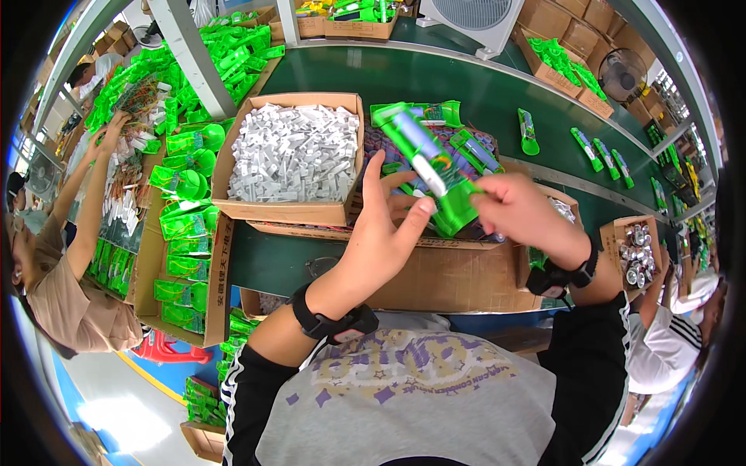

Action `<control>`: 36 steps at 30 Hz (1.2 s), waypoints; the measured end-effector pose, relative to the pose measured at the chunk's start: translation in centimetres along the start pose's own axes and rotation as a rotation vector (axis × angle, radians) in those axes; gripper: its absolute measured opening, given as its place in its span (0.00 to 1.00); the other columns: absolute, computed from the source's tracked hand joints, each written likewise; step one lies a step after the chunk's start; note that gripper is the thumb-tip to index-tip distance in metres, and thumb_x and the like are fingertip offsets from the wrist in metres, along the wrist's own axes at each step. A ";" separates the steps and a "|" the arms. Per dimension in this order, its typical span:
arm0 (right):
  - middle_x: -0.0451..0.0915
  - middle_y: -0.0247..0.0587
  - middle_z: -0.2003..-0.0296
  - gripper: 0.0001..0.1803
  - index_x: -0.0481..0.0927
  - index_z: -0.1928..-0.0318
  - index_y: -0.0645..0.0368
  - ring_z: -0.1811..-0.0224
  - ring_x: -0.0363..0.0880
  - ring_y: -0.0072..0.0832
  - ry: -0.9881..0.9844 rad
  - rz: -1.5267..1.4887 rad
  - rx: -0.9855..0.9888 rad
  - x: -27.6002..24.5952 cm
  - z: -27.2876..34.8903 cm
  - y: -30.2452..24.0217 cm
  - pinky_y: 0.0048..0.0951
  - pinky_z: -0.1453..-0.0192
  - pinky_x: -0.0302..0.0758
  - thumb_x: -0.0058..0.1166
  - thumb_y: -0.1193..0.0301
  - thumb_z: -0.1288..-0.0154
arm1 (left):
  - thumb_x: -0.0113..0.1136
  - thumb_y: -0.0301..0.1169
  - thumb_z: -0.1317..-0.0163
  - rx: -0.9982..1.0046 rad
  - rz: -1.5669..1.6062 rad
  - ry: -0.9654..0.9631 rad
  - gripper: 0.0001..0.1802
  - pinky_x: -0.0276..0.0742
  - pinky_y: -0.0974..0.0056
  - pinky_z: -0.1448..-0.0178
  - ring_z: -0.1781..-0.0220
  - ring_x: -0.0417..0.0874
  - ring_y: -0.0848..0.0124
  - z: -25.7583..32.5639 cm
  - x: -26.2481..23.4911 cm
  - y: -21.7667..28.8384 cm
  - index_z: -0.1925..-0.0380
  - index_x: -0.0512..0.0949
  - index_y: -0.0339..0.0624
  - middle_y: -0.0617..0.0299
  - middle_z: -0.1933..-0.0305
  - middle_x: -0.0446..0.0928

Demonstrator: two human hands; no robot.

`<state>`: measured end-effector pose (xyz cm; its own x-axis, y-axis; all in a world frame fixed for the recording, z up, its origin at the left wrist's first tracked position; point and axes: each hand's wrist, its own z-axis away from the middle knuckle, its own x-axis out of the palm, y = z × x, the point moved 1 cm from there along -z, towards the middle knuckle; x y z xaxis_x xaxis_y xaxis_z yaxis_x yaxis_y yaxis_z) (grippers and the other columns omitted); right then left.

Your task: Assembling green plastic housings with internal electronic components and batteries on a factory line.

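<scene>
Tilted over the bench is a bright green plastic casing half with a purple cylindrical battery, a white piece and thin wires inside. My right hand pinches its lower end. My left hand is beside it with fingers spread; the thumb tip lies close to the casing, and whether it touches cannot be made out. Underneath, a box of purple batteries is partly covered by more green casings. A carton of small white plastic parts stands left of my left hand.
Filled green casings line a carton at left, near a co-worker's arms. Several green units lie on the green conveyor. At right is a box of silvery round parts. A metal post rises at back left.
</scene>
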<state>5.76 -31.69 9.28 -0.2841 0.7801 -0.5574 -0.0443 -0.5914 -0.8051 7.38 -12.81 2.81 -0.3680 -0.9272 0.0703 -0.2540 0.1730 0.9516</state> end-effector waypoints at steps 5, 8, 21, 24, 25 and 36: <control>0.71 0.32 0.87 0.12 0.72 0.79 0.62 0.88 0.65 0.16 0.329 0.119 0.069 -7.2 -3.5 5.1 0.20 0.84 0.61 0.43 0.69 0.43 | 0.54 0.30 0.43 -0.142 -0.605 -0.070 0.22 0.74 0.65 0.60 0.64 0.79 0.65 -0.1 -0.8 -1.8 0.52 0.61 0.32 0.49 0.61 0.73; 0.70 0.32 0.88 0.11 0.72 0.80 0.63 0.90 0.62 0.16 0.431 0.127 0.077 -11.4 -7.2 9.3 0.19 0.85 0.57 0.44 0.71 0.44 | 0.55 0.34 0.44 -0.179 -0.923 -0.053 0.22 0.75 0.62 0.65 0.72 0.79 0.59 -0.8 0.1 -1.0 0.54 0.63 0.33 0.53 0.74 0.76; 0.73 0.39 0.86 0.12 0.72 0.82 0.66 0.88 0.68 0.23 0.310 0.077 0.453 -12.3 -18.4 22.1 0.25 0.86 0.64 0.44 0.75 0.44 | 0.57 0.43 0.47 -0.393 -0.778 -0.123 0.40 0.75 0.64 0.70 0.77 0.80 0.64 -3.8 1.8 -6.2 0.44 0.52 0.27 0.53 0.69 0.76; 0.72 0.38 0.86 0.13 0.73 0.82 0.66 0.87 0.70 0.24 0.301 0.085 0.384 -12.4 -18.7 24.8 0.25 0.85 0.65 0.49 0.71 0.44 | 0.58 0.41 0.49 -0.472 -0.573 -0.166 0.43 0.74 0.62 0.65 0.70 0.79 0.59 -4.1 2.0 -5.9 0.44 0.49 0.23 0.46 0.67 0.75; 0.73 0.39 0.85 0.14 0.73 0.83 0.66 0.87 0.71 0.24 0.300 0.049 0.382 -12.5 -18.3 24.8 0.25 0.84 0.66 0.51 0.69 0.45 | 0.58 0.43 0.51 -0.515 -0.454 -0.190 0.43 0.74 0.56 0.57 0.61 0.78 0.49 -4.1 2.0 -5.4 0.46 0.49 0.22 0.38 0.66 0.75; 0.74 0.39 0.78 0.10 0.74 0.69 0.64 0.75 0.72 0.24 0.253 0.402 -0.470 -7.6 -16.9 1.3 0.27 0.68 0.69 0.49 0.69 0.44 | 0.52 0.32 0.45 -0.704 0.189 -0.046 0.25 0.80 0.61 0.61 0.61 0.79 0.66 -3.5 0.7 -2.9 0.50 0.59 0.28 0.51 0.60 0.72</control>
<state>24.05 -34.95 9.09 0.0448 0.5750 -0.8170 0.4563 -0.7393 -0.4952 10.97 -15.13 1.11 -0.3893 -0.8852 0.2547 0.4471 0.0602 0.8924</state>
